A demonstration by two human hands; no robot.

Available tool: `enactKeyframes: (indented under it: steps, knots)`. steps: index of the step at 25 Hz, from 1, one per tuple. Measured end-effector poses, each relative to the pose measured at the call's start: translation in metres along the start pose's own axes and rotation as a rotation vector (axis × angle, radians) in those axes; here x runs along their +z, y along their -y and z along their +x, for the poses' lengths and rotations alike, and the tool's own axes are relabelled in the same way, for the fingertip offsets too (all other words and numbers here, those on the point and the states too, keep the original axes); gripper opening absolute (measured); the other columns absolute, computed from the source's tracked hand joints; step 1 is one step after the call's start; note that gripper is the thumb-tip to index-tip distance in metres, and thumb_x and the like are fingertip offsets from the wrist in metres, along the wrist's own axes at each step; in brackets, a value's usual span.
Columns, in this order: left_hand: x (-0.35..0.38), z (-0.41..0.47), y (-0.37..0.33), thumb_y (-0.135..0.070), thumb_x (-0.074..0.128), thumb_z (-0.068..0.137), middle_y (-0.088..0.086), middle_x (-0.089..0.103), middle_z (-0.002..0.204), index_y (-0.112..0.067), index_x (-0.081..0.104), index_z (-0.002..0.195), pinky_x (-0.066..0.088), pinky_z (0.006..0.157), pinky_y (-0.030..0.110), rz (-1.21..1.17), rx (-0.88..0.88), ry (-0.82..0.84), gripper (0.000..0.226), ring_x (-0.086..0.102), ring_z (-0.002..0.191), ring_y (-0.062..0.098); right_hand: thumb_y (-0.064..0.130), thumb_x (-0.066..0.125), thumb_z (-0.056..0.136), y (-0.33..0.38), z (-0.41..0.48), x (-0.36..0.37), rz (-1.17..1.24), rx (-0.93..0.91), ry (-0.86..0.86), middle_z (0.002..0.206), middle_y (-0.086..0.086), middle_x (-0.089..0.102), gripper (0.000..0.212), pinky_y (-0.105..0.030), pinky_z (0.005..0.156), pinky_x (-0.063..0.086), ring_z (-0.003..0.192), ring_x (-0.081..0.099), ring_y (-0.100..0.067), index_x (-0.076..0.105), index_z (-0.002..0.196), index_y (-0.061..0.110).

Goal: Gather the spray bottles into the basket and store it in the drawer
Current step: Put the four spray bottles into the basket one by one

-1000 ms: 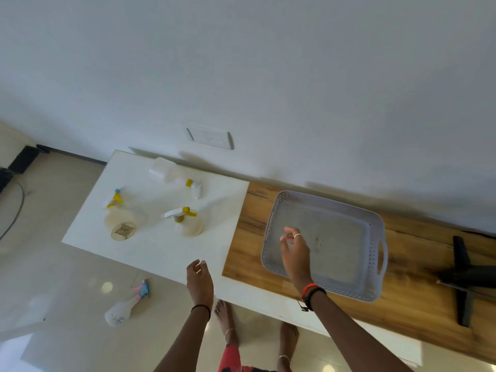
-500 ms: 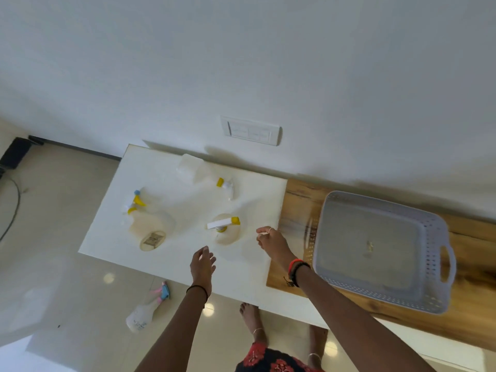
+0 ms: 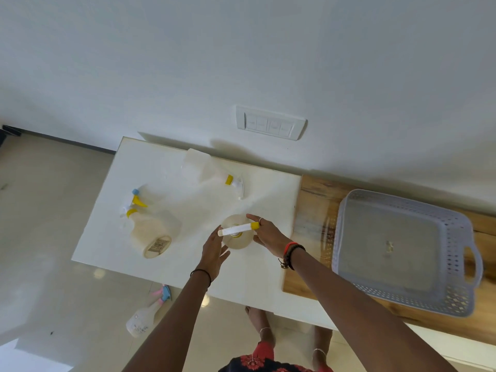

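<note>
An upright clear spray bottle (image 3: 237,238) with a white and yellow sprayer stands in the middle of the white table (image 3: 249,280). My right hand (image 3: 269,234) holds its yellow nozzle end between finger and thumb. My left hand (image 3: 214,251) is spread against the bottle's left side. A second bottle (image 3: 150,232) lies on its side to the left, and a third bottle (image 3: 200,170) lies near the wall. The grey perforated basket (image 3: 346,237) sits with nothing in it on the wooden top (image 3: 308,210) to the right. No drawer is in view.
A spray bottle with a pink and blue head (image 3: 142,318) lies on the tiled floor below the table's front edge. A switch plate (image 3: 269,124) is on the wall behind the table. My bare feet (image 3: 257,323) stand close to the table.
My right hand left the basket and swung left to the upright bottle. My left hand rose from the table's front edge to the bottle's other side. The view shifted left.
</note>
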State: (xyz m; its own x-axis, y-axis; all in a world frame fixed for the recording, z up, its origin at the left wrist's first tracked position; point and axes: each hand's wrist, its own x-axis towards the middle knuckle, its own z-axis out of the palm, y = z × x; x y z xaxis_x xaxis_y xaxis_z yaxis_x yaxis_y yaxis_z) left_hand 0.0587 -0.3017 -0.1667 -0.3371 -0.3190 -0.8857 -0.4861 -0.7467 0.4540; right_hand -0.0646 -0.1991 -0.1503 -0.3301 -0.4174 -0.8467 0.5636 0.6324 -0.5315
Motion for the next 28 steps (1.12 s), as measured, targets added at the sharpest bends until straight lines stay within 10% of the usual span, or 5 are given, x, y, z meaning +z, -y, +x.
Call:
enactKeyframes:
  steps: [4,9,20,28]
  knots:
    - [0.006,-0.009,-0.007,-0.025,0.048,0.098,0.008,0.051,0.141,-0.018,0.05,0.137,0.04,0.107,0.037,0.001,0.084,-0.006,0.04,0.051,0.12,0.022,0.0,0.034,0.095,-0.001,-0.004,0.0,0.065,-0.013,-0.022,0.11,0.001,0.056,0.051,-0.033,0.104,0.043,0.101,0.048,-0.017,0.044,0.142,0.016]
    - [0.031,-0.031,-0.021,-0.026,0.047,0.098,0.008,0.053,0.139,-0.018,0.048,0.138,0.045,0.1,0.034,0.066,0.207,0.016,0.041,0.051,0.127,0.028,0.008,0.045,0.096,0.009,-0.032,-0.021,0.189,-0.079,-0.033,0.135,-0.011,0.053,0.045,-0.041,0.097,0.047,0.121,0.054,-0.028,0.045,0.14,0.02]
    - [0.152,-0.076,-0.014,-0.031,0.045,0.098,0.013,0.059,0.126,-0.016,0.05,0.134,0.052,0.077,0.025,0.281,0.397,0.112,0.039,0.057,0.117,0.03,0.015,0.058,0.093,0.004,-0.101,-0.127,0.42,-0.174,-0.267,0.111,-0.002,0.059,0.022,-0.04,0.079,0.06,0.1,0.06,-0.023,0.059,0.113,0.024]
    - [0.248,-0.099,0.037,-0.033,0.044,0.098,0.004,0.061,0.128,-0.02,0.052,0.133,0.049,0.103,0.045,0.417,0.387,0.302,0.038,0.058,0.12,0.022,0.016,0.057,0.093,-0.046,-0.137,-0.234,0.479,-0.197,-0.339,0.103,0.0,0.063,0.019,-0.04,0.078,0.057,0.094,0.063,-0.025,0.06,0.112,0.015]
